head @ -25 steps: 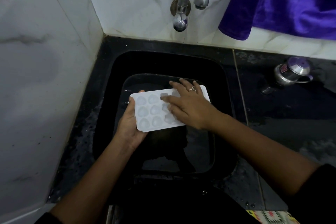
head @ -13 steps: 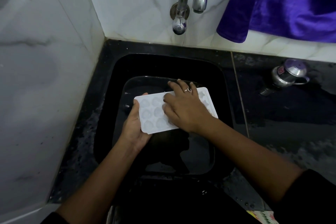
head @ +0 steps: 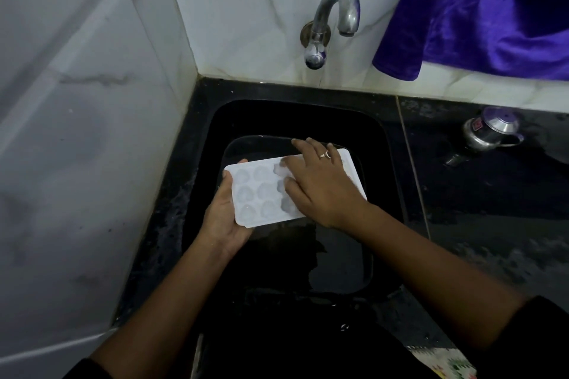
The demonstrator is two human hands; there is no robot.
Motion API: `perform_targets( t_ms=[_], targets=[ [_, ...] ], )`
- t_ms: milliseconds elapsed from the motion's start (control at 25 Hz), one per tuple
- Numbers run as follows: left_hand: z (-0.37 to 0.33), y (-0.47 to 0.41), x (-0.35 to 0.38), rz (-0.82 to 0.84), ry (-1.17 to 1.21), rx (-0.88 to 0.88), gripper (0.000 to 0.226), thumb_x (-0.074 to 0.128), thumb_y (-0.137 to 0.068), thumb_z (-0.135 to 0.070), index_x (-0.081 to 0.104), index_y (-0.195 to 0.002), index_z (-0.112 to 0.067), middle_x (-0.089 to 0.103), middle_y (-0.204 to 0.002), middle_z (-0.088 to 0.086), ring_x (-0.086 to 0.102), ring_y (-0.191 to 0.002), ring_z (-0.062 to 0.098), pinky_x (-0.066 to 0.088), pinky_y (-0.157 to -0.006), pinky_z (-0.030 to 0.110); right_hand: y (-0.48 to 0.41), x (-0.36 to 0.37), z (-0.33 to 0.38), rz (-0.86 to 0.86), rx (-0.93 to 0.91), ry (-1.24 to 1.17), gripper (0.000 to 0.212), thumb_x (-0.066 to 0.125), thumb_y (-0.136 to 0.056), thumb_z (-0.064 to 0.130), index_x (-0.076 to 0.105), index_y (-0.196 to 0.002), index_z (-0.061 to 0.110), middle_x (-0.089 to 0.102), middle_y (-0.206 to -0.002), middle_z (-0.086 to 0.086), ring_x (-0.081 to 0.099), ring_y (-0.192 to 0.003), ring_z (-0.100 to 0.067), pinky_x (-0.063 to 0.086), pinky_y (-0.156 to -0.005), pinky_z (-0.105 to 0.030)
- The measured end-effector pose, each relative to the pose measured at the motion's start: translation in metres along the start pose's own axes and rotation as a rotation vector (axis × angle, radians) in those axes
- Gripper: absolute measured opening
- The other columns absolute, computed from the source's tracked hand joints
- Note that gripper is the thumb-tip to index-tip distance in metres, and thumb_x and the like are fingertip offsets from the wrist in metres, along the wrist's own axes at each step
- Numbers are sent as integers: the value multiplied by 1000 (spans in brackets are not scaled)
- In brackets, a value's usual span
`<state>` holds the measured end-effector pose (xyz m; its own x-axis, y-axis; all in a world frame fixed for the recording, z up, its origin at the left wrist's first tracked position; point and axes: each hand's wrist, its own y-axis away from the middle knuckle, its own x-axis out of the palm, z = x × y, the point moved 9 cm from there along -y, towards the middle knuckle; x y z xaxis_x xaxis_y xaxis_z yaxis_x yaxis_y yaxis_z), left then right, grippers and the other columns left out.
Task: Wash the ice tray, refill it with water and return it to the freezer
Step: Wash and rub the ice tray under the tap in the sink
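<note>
Tray: white tray (head: 258, 194), held over the black sink (head: 295, 120), below the tap (head: 335, 15).
Left hand (head: 221, 221): grips the tray's left end; fingers hidden underneath.
Right hand (head: 320, 191): lies flat on top, fingers straight, covering the right cells.
Unclear: sink interior, too dark.

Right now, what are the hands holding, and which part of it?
The left hand grips the white ice tray by its left end. The right hand only rests flat on top, holding nothing.

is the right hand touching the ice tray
Touching. The head view shows the right hand lying flat on the ice tray, fingers over its cavities.
</note>
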<state>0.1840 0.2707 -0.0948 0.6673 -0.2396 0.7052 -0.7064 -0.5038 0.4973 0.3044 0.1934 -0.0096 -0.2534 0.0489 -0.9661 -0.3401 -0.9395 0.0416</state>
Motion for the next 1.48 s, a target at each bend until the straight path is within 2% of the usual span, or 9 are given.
perform_targets(
  t_ms=[80,160,400,760,880,1040,1240,1360,1480],
  targets=[
    [2,1,1,25,2,-36,56,33,-110,-54,79,-119,-24,73,-131,18,76,-107,33,60,-92,54,-1,0,24,3,-54,8,60,21,-97,49,53,-141,23,32,-164,-16,23,-153,-37,10,-125,-62],
    [1,4,3,50,-17,-43,51,33,-110,-53,70,-131,-24,71,-134,17,75,-109,32,58,-95,54,-3,7,39,27,-83,43,57,20,-98,49,55,-138,27,31,-164,-14,21,-155,-36,9,-125,-62],
    [-7,2,-1,75,-18,-71,48,34,-111,-52,62,-139,-26,68,-140,16,74,-112,30,62,-92,50,-1,12,49,18,-56,79,52,25,-100,46,54,-137,24,32,-163,-17,21,-154,-38,11,-124,-64],
    [-9,-1,-7,104,-41,-121,49,32,-112,-50,59,-142,-23,72,-130,15,76,-106,29,65,-82,47,0,11,51,-18,66,53,56,21,-97,48,56,-136,28,34,-162,-16,21,-153,-39,7,-124,-64],
    [-5,-4,-7,108,-78,-153,57,32,-111,-54,52,-152,-20,66,-142,16,69,-121,31,60,-97,51,-1,13,53,-30,87,82,55,21,-98,47,58,-130,22,36,-161,-18,23,-153,-39,9,-124,-64],
    [-8,-5,-6,101,-58,-133,52,31,-111,-53,60,-141,-21,74,-126,15,76,-104,28,65,-83,47,-3,11,48,-47,86,58,52,24,-98,47,59,-131,28,37,-160,-18,24,-152,-41,9,-123,-65],
    [-6,-6,-9,109,-32,-168,59,31,-110,-56,57,-146,-18,71,-134,17,76,-107,29,65,-81,47,-6,21,59,-25,4,114,55,22,-99,48,56,-133,21,35,-161,-18,23,-153,-39,12,-123,-65],
    [-8,-9,-5,123,-47,-155,51,30,-112,-52,57,-141,-21,76,-120,14,78,-97,28,66,-75,45,-10,12,46,-71,98,71,51,24,-98,48,60,-127,28,36,-160,-17,23,-153,-40,10,-123,-65],
    [-9,-13,-6,113,-45,-157,57,31,-110,-55,55,-149,-19,71,-134,16,77,-106,29,65,-77,45,-11,21,53,-36,35,126,50,25,-101,46,56,-130,21,34,-162,-17,22,-153,-38,10,-124,-64]
  ],
)
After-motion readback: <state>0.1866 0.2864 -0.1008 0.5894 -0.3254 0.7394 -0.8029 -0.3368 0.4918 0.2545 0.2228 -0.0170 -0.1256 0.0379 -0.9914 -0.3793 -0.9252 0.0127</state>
